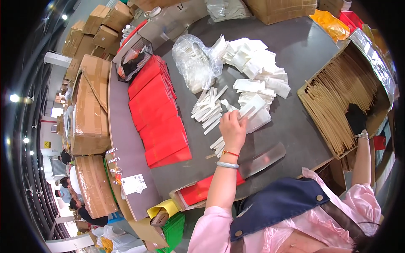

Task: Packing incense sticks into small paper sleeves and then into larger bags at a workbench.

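My left hand [233, 130] is over the middle of the table, bare, with a red string and a pale bangle on the wrist. Its fingers pinch a white slip [252, 106] at the edge of a loose pile of white packets [253, 57]. Narrow white strips [206, 107] lie scattered just left of the fingers. My right hand [357, 119], in a black glove, reaches into an open cardboard box [314, 95] at the right. It touches tightly packed thin brown pieces [337, 92], seen edge-on. The dark glove hides how its fingers are set.
Red packets [156, 107] lie overlapped along the table's left side, below a black wire basket [141, 57]. A clear plastic bag [192, 59] stands behind the strips. Near the front edge are a clear plastic sheet [263, 160] and a box with red packets [198, 189]. Large cartons [90, 105] stand left.
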The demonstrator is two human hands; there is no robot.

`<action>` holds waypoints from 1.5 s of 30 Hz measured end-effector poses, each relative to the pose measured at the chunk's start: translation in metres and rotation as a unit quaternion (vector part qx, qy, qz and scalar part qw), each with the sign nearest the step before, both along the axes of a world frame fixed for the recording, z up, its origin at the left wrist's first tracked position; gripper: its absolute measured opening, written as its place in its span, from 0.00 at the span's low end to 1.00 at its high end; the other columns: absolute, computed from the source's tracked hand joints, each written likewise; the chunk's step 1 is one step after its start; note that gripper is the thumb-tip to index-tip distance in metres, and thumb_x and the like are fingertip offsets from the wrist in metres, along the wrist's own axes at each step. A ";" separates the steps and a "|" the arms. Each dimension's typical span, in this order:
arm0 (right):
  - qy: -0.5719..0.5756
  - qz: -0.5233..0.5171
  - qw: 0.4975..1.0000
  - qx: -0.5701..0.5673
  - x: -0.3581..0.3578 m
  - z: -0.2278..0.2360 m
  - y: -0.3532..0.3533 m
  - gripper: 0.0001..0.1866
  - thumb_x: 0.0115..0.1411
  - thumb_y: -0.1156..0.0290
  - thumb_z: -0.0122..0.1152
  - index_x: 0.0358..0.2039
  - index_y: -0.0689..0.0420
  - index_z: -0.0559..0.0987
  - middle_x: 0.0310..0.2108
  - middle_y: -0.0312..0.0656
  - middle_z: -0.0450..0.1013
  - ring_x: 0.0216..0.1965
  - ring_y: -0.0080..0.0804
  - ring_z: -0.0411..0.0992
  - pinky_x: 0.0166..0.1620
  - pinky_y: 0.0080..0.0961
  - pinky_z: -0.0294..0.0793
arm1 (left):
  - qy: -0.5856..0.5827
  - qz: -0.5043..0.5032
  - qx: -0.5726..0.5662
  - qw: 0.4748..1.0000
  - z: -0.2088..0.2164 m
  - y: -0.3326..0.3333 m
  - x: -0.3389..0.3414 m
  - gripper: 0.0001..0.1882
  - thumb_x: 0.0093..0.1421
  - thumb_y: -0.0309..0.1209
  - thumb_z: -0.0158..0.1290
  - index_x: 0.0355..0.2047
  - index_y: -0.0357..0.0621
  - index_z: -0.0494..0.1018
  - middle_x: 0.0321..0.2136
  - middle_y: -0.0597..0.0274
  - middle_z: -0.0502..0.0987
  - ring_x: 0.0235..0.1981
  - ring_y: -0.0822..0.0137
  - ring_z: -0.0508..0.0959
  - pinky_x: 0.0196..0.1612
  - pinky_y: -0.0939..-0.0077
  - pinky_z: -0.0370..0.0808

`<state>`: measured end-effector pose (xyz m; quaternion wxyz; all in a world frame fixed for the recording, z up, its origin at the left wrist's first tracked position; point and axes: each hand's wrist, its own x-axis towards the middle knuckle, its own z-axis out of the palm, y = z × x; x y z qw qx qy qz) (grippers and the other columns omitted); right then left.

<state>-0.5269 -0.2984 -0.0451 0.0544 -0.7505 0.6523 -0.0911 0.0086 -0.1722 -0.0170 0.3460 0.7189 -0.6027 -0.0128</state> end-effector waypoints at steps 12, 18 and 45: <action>-0.020 -0.058 0.991 -0.122 -0.034 -0.025 0.008 0.19 0.62 0.72 0.49 0.52 0.65 0.71 0.50 0.54 0.71 0.55 0.49 0.67 0.58 0.30 0.65 | 0.033 -0.005 0.024 0.999 0.008 -0.007 -0.009 0.16 0.43 0.32 0.67 0.31 0.46 0.74 0.34 0.59 0.73 0.37 0.54 0.72 0.42 0.60 0.68; -0.451 -0.045 0.887 -0.084 0.034 0.025 0.041 0.17 0.63 0.73 0.56 0.52 0.63 0.74 0.48 0.46 0.74 0.49 0.33 0.72 0.54 0.27 0.68 | 0.179 -0.046 0.111 0.976 0.034 0.060 -0.017 0.15 0.42 0.33 0.67 0.28 0.47 0.73 0.27 0.64 0.74 0.34 0.56 0.73 0.42 0.60 0.67; -0.334 0.390 0.829 0.222 0.341 0.024 0.156 0.24 0.44 0.61 0.71 0.41 0.55 0.75 0.39 0.46 0.72 0.41 0.46 0.71 0.43 0.39 0.70 | 0.014 -0.105 0.181 0.978 0.016 0.129 -0.040 0.37 0.38 0.29 0.67 0.53 0.45 0.69 0.50 0.53 0.68 0.50 0.49 0.67 0.52 0.57 0.67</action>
